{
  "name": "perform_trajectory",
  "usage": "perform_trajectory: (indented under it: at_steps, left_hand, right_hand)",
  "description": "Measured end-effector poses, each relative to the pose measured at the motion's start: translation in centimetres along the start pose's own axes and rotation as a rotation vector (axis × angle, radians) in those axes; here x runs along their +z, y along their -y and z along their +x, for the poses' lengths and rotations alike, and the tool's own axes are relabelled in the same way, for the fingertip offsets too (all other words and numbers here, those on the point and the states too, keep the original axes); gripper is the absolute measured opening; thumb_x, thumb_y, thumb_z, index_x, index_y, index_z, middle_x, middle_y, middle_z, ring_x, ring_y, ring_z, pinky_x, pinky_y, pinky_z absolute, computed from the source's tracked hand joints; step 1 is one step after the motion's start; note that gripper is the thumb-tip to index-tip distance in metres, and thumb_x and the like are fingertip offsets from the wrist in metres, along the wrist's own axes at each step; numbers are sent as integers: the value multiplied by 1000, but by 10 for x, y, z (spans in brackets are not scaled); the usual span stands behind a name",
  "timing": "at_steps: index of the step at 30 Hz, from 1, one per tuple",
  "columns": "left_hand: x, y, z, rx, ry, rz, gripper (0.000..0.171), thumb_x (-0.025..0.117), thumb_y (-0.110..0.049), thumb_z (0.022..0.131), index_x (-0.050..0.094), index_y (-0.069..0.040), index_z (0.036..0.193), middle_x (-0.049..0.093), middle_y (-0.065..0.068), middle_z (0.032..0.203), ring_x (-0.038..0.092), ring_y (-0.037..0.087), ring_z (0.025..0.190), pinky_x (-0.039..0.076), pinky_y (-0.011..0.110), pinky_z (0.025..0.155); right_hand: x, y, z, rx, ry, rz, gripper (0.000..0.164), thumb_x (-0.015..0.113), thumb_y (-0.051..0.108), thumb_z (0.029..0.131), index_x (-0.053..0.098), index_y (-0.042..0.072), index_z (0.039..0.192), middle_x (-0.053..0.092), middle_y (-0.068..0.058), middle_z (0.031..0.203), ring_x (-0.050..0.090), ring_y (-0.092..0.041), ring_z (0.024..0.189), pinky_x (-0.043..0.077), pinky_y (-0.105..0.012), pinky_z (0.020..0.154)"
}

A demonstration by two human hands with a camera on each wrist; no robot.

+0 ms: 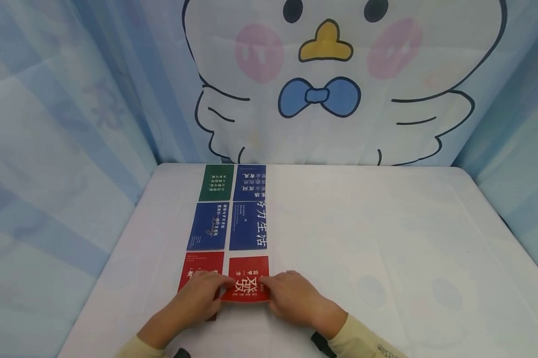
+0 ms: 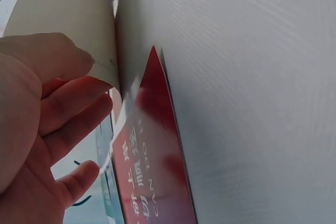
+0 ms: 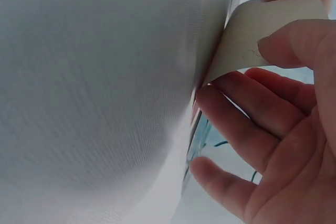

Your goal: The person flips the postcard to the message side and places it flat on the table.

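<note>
A red card [image 1: 246, 266] with white characters is held between both hands, its near edge bowed upward. My left hand [image 1: 198, 297] pinches its left side between thumb and fingers, while my right hand [image 1: 296, 300] grips the right side. Both wrist views show the card's pale underside [image 2: 68, 9] curving off the white surface. Another red card [image 1: 204, 258] lies flat, partly covered by my left hand; in the left wrist view its printed face [image 2: 152, 166] shows close to the fingers.
Beyond the red cards lie two blue cards [image 1: 208, 226], [image 1: 248, 231] side by side. Farther back are a green card [image 1: 217, 182] and another blue card [image 1: 249, 182]. All rest on a white-covered table [image 1: 385, 238], with a cartoon-printed curtain [image 1: 318, 139] behind it.
</note>
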State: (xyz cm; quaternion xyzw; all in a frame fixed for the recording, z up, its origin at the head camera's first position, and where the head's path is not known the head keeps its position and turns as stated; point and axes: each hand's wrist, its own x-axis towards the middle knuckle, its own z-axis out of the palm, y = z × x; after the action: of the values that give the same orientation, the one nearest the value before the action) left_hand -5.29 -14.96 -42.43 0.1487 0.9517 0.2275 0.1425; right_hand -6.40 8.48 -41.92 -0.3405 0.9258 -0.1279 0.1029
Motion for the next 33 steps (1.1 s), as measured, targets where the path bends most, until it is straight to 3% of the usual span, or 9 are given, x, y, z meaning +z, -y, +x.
perform_trajectory:
  at_steps: [7,12,15,24,33]
  left_hand:
    - [-1,-5,-1,-28,-70,28,48,90,-9,66,75,-14,111,72,-4,102,58,25,106,49,52,96]
    - [-1,-6,-3,-11,-165,-22,53,90,-7,67,66,-15,113,64,-16,87,59,18,99,48,52,98]
    - [0,-7,-5,1,-224,-52,60,91,-5,65,60,-14,117,59,-20,83,57,14,94,53,46,93]
    - [3,-9,-9,44,-359,-84,66,89,-2,69,51,-10,121,69,-9,90,68,12,85,59,37,82]
    - [8,-5,-8,123,-539,-56,63,88,3,70,46,-10,116,69,-1,88,71,17,83,58,40,83]
  right_hand:
    - [2,-2,-1,-25,-135,-31,29,73,15,84,69,7,111,74,-1,92,67,-15,82,53,-34,82]
    - [3,-3,0,-15,-193,33,23,72,10,85,66,6,107,73,-1,86,64,-13,72,55,-31,75]
    - [2,-3,0,6,-222,86,24,74,9,86,65,6,108,74,-3,90,64,-13,72,56,-30,72]
    - [3,-3,-1,14,-327,144,25,76,7,87,63,6,108,75,-6,95,68,-16,74,58,-30,71]
    - [5,-3,0,-15,-507,129,20,75,2,83,65,6,100,73,-5,79,48,-8,53,45,-23,52]
